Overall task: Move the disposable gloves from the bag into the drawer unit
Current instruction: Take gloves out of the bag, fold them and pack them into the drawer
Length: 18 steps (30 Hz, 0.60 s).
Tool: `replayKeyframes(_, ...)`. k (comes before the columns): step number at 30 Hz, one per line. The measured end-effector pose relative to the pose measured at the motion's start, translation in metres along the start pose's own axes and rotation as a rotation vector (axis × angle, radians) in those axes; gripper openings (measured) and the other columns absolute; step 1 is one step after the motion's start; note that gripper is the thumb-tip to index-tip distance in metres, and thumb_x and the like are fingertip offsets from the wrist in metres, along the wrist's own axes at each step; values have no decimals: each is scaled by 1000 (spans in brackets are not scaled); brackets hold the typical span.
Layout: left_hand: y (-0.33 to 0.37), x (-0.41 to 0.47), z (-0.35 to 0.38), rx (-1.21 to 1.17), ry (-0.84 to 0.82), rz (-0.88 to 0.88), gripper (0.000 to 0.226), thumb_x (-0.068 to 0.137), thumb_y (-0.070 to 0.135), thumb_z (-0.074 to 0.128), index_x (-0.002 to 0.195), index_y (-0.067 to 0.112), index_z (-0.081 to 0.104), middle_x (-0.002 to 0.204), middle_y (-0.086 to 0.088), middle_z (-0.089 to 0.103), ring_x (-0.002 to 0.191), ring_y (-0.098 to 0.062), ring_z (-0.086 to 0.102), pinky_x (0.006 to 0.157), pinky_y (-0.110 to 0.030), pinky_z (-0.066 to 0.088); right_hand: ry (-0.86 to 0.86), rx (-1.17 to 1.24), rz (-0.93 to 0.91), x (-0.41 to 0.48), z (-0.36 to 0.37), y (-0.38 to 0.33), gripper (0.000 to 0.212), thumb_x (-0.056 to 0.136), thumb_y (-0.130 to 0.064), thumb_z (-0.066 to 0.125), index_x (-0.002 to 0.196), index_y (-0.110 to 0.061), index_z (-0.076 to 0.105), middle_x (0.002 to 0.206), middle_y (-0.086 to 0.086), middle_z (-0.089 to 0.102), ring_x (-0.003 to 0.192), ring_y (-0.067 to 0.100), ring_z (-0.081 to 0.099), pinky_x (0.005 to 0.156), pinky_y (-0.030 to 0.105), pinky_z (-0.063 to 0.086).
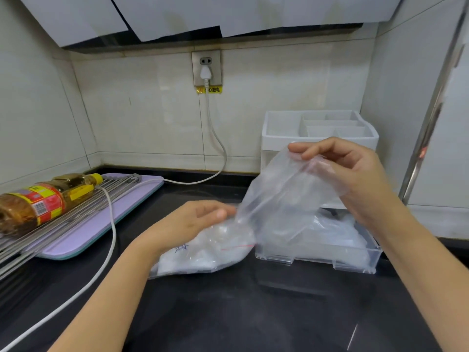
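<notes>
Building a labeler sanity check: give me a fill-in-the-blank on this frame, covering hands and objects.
1. The right hand pinches a disposable ____ near the open drawer.
2. The left hand holds the bag on the ____ counter.
3. The oil bottle lies on its ____.
Missing: glove; black; side.

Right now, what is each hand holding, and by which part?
The right hand pinches a clear glove by its upper edge; the left hand holds the bag down near its mouth.
</notes>
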<state>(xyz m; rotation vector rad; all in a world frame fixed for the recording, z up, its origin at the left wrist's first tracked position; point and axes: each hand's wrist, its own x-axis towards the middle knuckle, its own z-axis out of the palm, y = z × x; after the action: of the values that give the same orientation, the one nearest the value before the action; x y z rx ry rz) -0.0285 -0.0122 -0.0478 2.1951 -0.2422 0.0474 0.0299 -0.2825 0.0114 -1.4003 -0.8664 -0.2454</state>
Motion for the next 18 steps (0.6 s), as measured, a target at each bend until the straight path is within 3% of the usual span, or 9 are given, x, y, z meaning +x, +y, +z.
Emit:
replayKeyframes(3, 15, 11, 6, -33, 145, 40, 51, 81, 65, 50, 123, 37, 57, 124, 21, 59, 112, 12, 53, 106, -24, 38, -41, 51, -22, 1, -8, -5, 17, 78, 9, 58, 74, -7, 62, 102, 4, 74, 108, 17, 65, 87, 20, 50)
replayKeyframes(5, 27, 21, 9, -23, 197, 56, 64, 76, 59, 47, 133, 32, 50, 128, 20, 55, 109, 18, 50, 101, -12, 38, -61, 94, -17, 2, -13, -7, 20, 74, 3, 56, 66, -13, 64, 105, 5, 73, 111, 17, 64, 88, 20, 49)
replayKeyframes(10, 55, 59, 20, -113, 86, 123, 90, 70, 82, 51, 140, 26, 45, 137, 12, 53, 127, -2, 48, 112, -34, 32, -95, 186, -12, 4, -27, -12, 32, 72, 6, 51, 56, -18, 65, 111, 10, 71, 117, 21, 60, 93, 24, 48)
replayKeyframes(14, 74, 81, 35, -259, -182, 40, 58, 72, 65, 62, 109, 22, 70, 114, 3, 70, 108, -12, 64, 91, -22, 49, -95, 161, -28, 5, -41, -18, 36, 70, 10, 49, 53, -18, 65, 111, 8, 71, 117, 20, 60, 93, 26, 50)
replayKeyframes(16, 75, 90, 41, -289, -280, -27, 38, 77, 47, 73, 99, 16, 74, 109, -7, 71, 104, -23, 66, 92, -31, 51, -89, 65, -31, 4, -52, -21, 41, 72, 14, 48, 53, -18, 64, 109, 6, 71, 115, 18, 61, 96, 26, 48)
replayKeyframes(18, 71, 96, 43, -276, -296, -56, 31, 80, 28, 74, 102, 7, 70, 108, -12, 70, 104, -26, 65, 99, -35, 48, -81, -59, -15, 3, -63, -26, 52, 75, 24, 45, 52, -18, 64, 107, 1, 72, 113, 14, 62, 96, 22, 47)
